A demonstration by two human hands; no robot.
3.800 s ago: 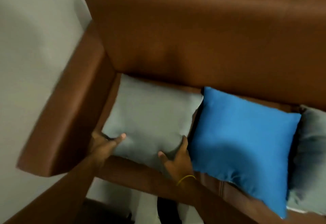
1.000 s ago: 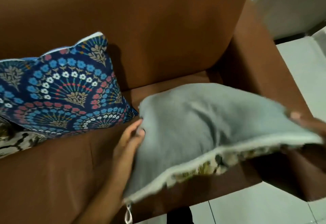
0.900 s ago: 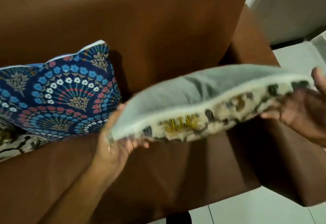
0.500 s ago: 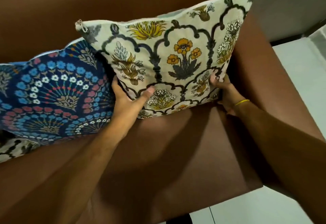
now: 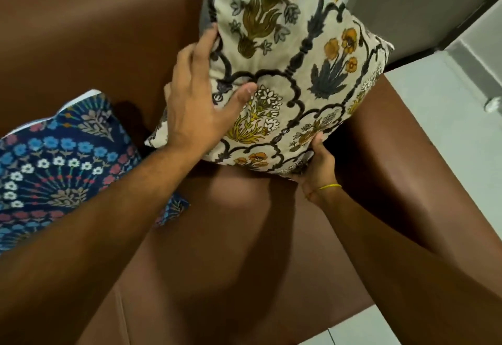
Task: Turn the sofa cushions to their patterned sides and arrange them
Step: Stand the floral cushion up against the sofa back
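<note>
— Cushion in play? 
— Cream fabric cushion printed with dark scalloped arches and yellow, orange and grey flowers (image 5: 293, 73), patterned side toward the camera, stood on end against the backrest of the brown leather sofa (image 5: 95, 32), at the sofa's right end beside the armrest.

— Left hand? 
— Left hand (image 5: 198, 105) laid flat against the cushion's left part, fingers spread wide. Thumb tip pressed onto the printed face near a white flower cluster; fingertips (image 5: 209, 37) reaching up along the left edge. Not closed around anything, just pressed on the fabric.

— Right hand? 
— Right hand (image 5: 316, 165) cupped under the bottom right corner, thumb up on the front face, remaining fingers tucked beneath and mostly hidden. Clamped on that corner. Thin yellow band (image 5: 330, 187) around the wrist.

— Bottom edge touching the seat? 
— Cannot tell; shadow directly below it.

— Anything else on the seat? 
— Navy fabric cushion with fans of blue, white and red flowers (image 5: 54, 160), patterned side up, leaned at the left, just beside the cream one, partly covered by the left forearm. Pale tiled floor (image 5: 445, 116) past the armrest.
</note>
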